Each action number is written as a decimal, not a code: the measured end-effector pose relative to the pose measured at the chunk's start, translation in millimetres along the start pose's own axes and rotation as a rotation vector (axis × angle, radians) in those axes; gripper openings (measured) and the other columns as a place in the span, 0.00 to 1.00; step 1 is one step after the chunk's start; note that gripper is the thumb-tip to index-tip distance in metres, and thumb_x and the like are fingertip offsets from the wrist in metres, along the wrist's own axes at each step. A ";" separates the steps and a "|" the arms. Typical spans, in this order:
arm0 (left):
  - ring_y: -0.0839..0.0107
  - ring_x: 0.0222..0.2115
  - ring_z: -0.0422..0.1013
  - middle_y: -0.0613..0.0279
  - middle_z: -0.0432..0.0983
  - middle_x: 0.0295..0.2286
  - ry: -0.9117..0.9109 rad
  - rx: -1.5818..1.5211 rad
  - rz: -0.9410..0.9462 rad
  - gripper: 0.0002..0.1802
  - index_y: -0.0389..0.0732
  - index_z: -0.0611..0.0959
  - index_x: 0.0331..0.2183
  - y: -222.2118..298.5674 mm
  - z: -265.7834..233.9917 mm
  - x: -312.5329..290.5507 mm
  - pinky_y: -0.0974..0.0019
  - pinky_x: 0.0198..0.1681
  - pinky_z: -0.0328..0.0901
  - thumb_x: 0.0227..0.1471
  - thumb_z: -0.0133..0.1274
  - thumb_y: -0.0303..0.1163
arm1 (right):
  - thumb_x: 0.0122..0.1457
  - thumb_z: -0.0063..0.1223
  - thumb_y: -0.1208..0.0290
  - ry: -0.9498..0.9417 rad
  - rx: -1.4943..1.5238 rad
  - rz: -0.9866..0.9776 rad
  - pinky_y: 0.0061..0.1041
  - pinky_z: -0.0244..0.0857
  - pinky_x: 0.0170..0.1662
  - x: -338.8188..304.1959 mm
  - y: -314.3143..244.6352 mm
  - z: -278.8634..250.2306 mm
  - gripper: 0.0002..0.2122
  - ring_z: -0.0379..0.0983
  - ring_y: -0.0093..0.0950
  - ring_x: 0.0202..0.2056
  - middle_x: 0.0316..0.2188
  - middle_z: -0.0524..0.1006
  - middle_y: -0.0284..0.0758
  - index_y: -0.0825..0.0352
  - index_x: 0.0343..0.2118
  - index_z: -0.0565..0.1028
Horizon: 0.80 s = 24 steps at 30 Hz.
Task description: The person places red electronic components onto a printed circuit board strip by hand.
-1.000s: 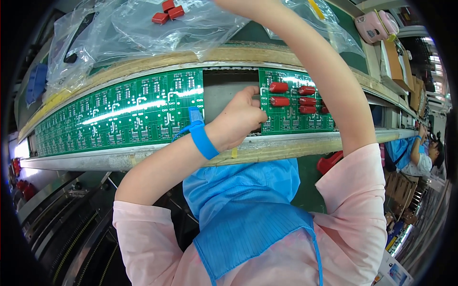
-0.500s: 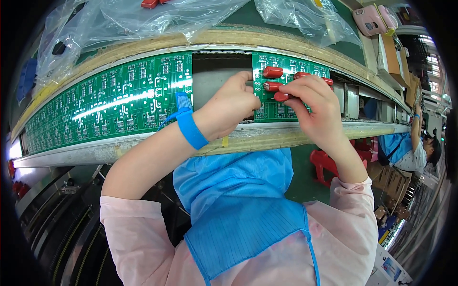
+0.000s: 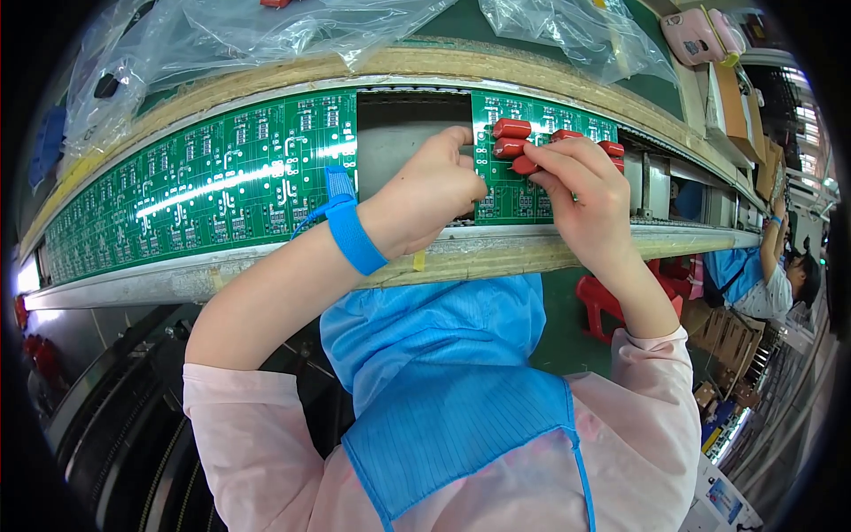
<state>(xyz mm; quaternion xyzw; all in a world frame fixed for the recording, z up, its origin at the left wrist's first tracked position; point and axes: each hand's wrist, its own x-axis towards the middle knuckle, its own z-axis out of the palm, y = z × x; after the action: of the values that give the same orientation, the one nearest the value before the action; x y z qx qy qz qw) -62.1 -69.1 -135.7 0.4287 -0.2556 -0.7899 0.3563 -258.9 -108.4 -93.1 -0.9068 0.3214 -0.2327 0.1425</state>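
Note:
My right hand (image 3: pixel 592 199) pinches a red capacitor (image 3: pixel 526 166) between thumb and fingertips, low over a green circuit board (image 3: pixel 498 206). Just above it, two more red capacitors lie side by side on that board, the upper capacitor (image 3: pixel 512 129) and the lower capacitor (image 3: pixel 510 148). Further red capacitors (image 3: pixel 611 149) are partly hidden behind my right fingers. My left hand (image 3: pixel 432 184) is at the board's left edge, forefinger stretched along it and thumb side bent against it, other fingers curled under. A blue strap (image 3: pixel 356 238) circles my left wrist.
Joined green boards (image 3: pixel 204 177) fill the rail track on the left, with a gap before my board. A wooden ledge (image 3: pixel 266 78) runs behind, under clear plastic bags (image 3: pixel 292 31). A pink case (image 3: pixel 700 37) and a co-worker (image 3: pixel 762 275) are at the right.
My right hand has moved the pinched capacitor slightly upward. The lower of the two lying capacitors has shifted up against the other. The board sits slightly further right.

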 end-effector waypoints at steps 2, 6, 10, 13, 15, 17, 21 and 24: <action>0.73 0.39 0.74 0.58 0.76 0.39 0.022 -0.028 0.008 0.35 0.34 0.61 0.58 -2.2 3.0 -0.2 0.72 0.40 0.68 0.47 0.47 0.13 | 0.43 0.60 0.85 0.004 -0.020 0.001 0.31 0.69 0.36 -3.9 -1.8 3.7 0.16 0.74 0.35 0.34 0.32 0.76 0.35 0.67 0.39 0.80; 0.74 0.40 0.74 0.59 0.76 0.38 0.016 -0.025 0.003 0.34 0.35 0.62 0.57 3.9 4.0 -4.7 0.73 0.40 0.68 0.47 0.47 0.13 | 0.42 0.58 0.85 0.005 -0.032 -0.006 0.31 0.69 0.36 -6.7 -5.9 4.6 0.17 0.73 0.35 0.33 0.32 0.75 0.36 0.68 0.39 0.80; 0.75 0.38 0.73 0.60 0.76 0.37 0.018 -0.038 0.017 0.34 0.35 0.62 0.57 -1.1 2.6 -1.4 0.74 0.37 0.67 0.47 0.47 0.13 | 0.40 0.56 0.86 -0.014 -0.094 -0.115 0.31 0.69 0.35 -2.1 -9.3 5.9 0.18 0.73 0.35 0.33 0.32 0.74 0.36 0.70 0.38 0.80; 0.77 0.34 0.71 0.62 0.74 0.34 0.026 -0.023 0.010 0.37 0.34 0.59 0.59 5.7 6.2 -5.9 0.75 0.34 0.65 0.47 0.47 0.13 | 0.40 0.56 0.86 -0.013 -0.106 -0.127 0.31 0.70 0.35 -1.0 -9.1 7.9 0.18 0.74 0.35 0.33 0.32 0.74 0.36 0.70 0.38 0.80; 0.78 0.31 0.69 0.63 0.70 0.31 0.094 -0.058 -0.020 0.41 0.31 0.54 0.62 12.8 13.8 -12.4 0.75 0.31 0.63 0.47 0.47 0.14 | 0.40 0.56 0.86 -0.004 -0.105 -0.121 0.31 0.70 0.35 0.1 -8.7 8.6 0.18 0.74 0.35 0.34 0.33 0.74 0.36 0.70 0.38 0.80; 0.79 0.30 0.68 0.63 0.69 0.30 0.086 -0.053 -0.016 0.43 0.31 0.52 0.63 12.8 12.7 -12.5 0.75 0.30 0.62 0.47 0.47 0.13 | 0.41 0.57 0.86 -0.006 -0.087 -0.118 0.31 0.70 0.35 0.6 -8.9 8.2 0.16 0.74 0.35 0.34 0.33 0.75 0.37 0.70 0.37 0.79; 0.79 0.28 0.68 0.63 0.68 0.29 0.076 -0.029 0.000 0.45 0.30 0.49 0.64 9.2 9.3 -9.0 0.76 0.27 0.61 0.46 0.48 0.13 | 0.42 0.59 0.87 0.038 -0.062 -0.090 0.31 0.70 0.35 0.3 -8.1 12.6 0.15 0.74 0.36 0.34 0.33 0.75 0.37 0.70 0.37 0.79; 0.79 0.28 0.68 0.62 0.70 0.31 0.083 -0.027 0.000 0.41 0.30 0.54 0.62 10.9 11.6 -10.2 0.76 0.26 0.60 0.45 0.47 0.12 | 0.43 0.60 0.86 0.031 -0.063 -0.100 0.31 0.70 0.35 1.0 -7.2 11.3 0.14 0.74 0.36 0.34 0.33 0.75 0.37 0.71 0.37 0.79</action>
<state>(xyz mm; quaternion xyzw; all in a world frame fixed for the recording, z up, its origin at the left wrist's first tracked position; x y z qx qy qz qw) -64.4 -66.7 -117.1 0.4563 -0.2299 -0.7747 0.3725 -248.7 -102.4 -99.5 -0.9220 0.2851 -0.2434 0.0969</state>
